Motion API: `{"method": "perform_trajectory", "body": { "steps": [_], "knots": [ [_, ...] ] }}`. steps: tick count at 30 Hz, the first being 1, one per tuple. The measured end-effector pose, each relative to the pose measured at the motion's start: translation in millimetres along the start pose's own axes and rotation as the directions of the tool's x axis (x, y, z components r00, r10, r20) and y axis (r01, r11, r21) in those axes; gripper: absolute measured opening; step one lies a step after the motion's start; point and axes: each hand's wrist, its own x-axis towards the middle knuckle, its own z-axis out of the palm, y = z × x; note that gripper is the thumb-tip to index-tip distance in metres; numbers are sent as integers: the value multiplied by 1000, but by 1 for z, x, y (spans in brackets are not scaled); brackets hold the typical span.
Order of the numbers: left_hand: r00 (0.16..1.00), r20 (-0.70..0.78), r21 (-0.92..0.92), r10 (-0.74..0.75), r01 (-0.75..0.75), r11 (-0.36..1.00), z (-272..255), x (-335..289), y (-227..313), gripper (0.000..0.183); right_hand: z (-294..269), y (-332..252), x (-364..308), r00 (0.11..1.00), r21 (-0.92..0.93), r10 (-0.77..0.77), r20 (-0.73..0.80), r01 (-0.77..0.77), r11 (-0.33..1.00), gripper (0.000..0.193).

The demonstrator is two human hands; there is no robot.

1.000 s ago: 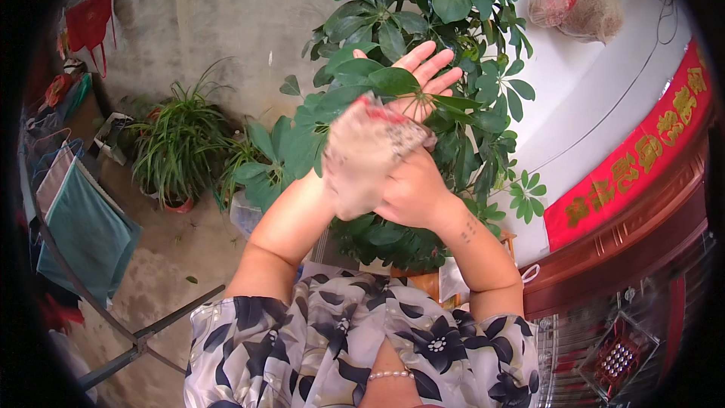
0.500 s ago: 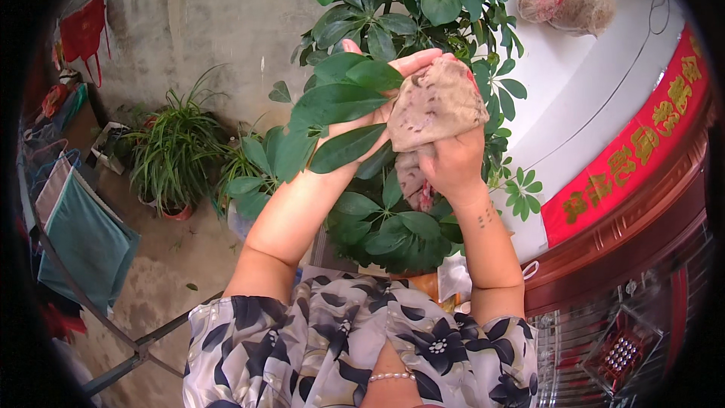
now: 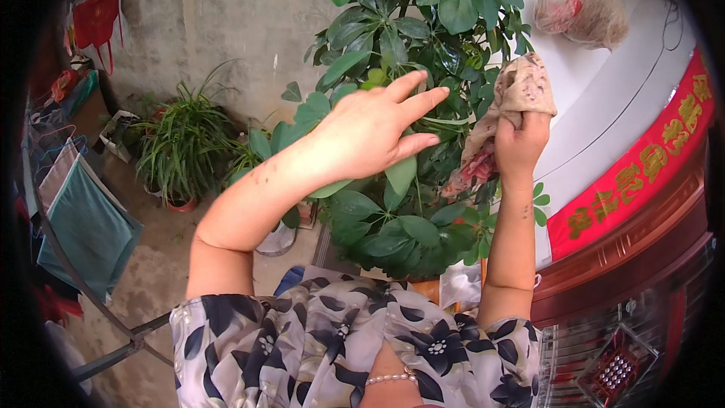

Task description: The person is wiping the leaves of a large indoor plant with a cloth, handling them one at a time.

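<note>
A tall leafy green potted plant rises in front of me, its glossy leaves spreading on several stems. Over its left side reaches my left hand, palm down with fingers stretched apart and nothing seen in them. Some leaves show beneath that hand and wrist. My right hand is raised at the plant's right edge, closed on a stained beige cloth. The cloth drapes over its fingertips, and a reddish patterned end hangs down beside the leaves.
A grassy potted plant stands on the floor by the grey wall. Teal cloth hangs at the left behind a dark metal bar. To the right are a red banner and plastic bags on a white surface.
My left hand has turned from palm up beneath the leaves to palm down above them. My right hand has moved right with the cloth, away from the leaves it was touching.
</note>
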Motion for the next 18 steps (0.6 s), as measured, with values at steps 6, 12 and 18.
{"method": "perform_trajectory", "body": {
  "steps": [6,12,18],
  "knots": [
    [977,-179,371,115,-41,928,-4,13,-2,50,-1,-1,-1,995,128,92,-29,-88,988,33],
    [970,241,-425,-31,134,895,-2,11,-12,83,-14,-34,27,1000,358,28,-6,-24,934,38],
    [882,331,-479,335,-149,865,5,-8,14,72,19,-64,75,875,472,-225,429,-5,881,42]
  ]
}}
